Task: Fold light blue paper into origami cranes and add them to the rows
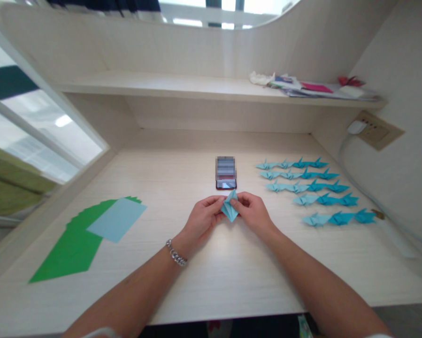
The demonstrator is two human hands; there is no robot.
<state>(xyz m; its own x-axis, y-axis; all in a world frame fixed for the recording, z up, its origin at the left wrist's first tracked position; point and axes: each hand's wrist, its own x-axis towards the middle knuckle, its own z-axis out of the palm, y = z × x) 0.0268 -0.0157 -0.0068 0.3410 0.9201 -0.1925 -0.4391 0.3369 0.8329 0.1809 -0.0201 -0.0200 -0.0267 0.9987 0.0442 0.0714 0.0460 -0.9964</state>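
Between my two hands is a light blue folded origami paper (231,210), diamond-shaped with creases showing, held just above the desk. My left hand (206,214) pinches its left edge between thumb and fingers. On the opposite edge, my right hand (252,210) grips the paper, its thumb lying on the front face. Some fingertips are hidden behind the paper. Just beyond the hands lies a phone (226,184), its screen blurred. Rows of folded paper cranes (318,199) in light and deeper blue stand on the right side.
Fanned green paper sheets (73,244) lie at the left, with a light blue sheet (117,219) on top. A shelf (182,87) spans the back, bearing papers (309,88). A white charger (356,126) sits in the wall socket, its cable (358,183) running down the right side.
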